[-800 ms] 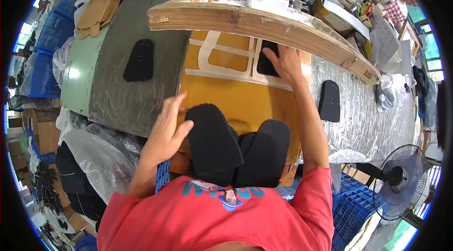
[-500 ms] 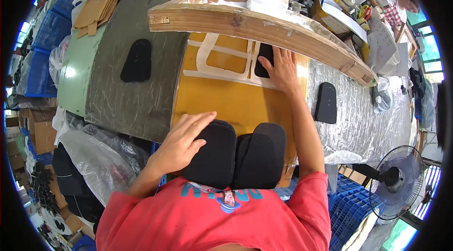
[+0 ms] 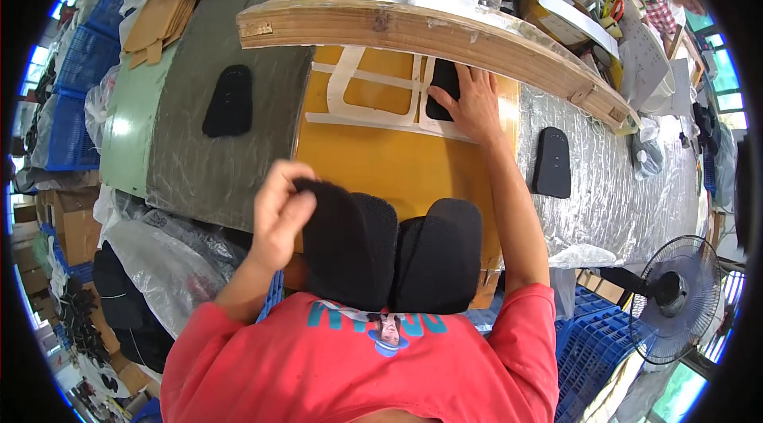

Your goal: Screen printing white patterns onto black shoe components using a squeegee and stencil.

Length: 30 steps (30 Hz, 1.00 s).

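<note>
My right hand (image 3: 475, 97) lies flat on a black shoe-shaped piece (image 3: 441, 81) set in the right slot of a white frame template (image 3: 350, 89) on the yellow board (image 3: 381, 157). My left hand (image 3: 278, 212) pinches the top edge of the left stack of black pieces (image 3: 346, 244) at the table's near edge. A second black stack (image 3: 441, 252) stands beside it on the right. A curved wooden beam (image 3: 413, 30) arches over the board, hiding the template's far end.
One loose black piece (image 3: 229, 101) lies on the grey sheet at left, another (image 3: 551, 162) on the silver sheet at right. Blue crates (image 3: 75, 81) stand at left, a fan (image 3: 671, 296) at lower right, clear plastic bags (image 3: 155, 252) below the table edge.
My left hand has come down from above the table onto the left black stack and closed on its top edge. My right hand stayed pressed on the black piece in the template.
</note>
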Tool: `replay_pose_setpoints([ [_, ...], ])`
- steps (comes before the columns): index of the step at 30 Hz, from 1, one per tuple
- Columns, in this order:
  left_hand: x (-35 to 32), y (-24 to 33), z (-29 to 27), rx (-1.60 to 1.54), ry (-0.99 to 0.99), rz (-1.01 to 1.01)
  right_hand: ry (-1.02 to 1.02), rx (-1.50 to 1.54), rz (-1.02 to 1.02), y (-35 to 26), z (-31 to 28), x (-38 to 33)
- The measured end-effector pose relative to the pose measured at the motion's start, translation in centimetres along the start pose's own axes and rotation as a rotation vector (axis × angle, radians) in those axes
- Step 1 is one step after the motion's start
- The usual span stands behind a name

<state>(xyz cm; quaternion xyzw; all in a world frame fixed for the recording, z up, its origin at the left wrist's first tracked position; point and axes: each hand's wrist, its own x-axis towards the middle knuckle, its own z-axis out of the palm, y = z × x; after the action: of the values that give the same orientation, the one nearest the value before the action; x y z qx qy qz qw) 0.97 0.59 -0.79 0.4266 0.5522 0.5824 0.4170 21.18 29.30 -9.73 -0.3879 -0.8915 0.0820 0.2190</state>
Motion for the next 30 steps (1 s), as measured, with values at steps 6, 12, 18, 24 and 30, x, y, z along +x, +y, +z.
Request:
replay_pose_setpoints([
  [6,9.8,0.0,1.0,0.115,0.030,0.139,0.084,0.021,0.006,0.7,-0.3,-1.5],
  [12,21.3,-9.2,0.7,0.586,0.045,0.336,0.119,0.075,0.040,-0.5,-0.1,-0.9],
  [18,21.8,-10.5,3.6,1.111,-0.159,0.438,0.124,0.092,0.075,0.4,-0.4,-1.4],
  [24,20.2,-10.6,3.8,1.213,-0.112,0.691,0.185,0.122,0.011,0.0,-0.3,-1.0],
  [30,21.0,-9.9,4.1,1.233,-0.306,0.400,0.242,0.115,0.043,0.9,0.6,-1.1],
])
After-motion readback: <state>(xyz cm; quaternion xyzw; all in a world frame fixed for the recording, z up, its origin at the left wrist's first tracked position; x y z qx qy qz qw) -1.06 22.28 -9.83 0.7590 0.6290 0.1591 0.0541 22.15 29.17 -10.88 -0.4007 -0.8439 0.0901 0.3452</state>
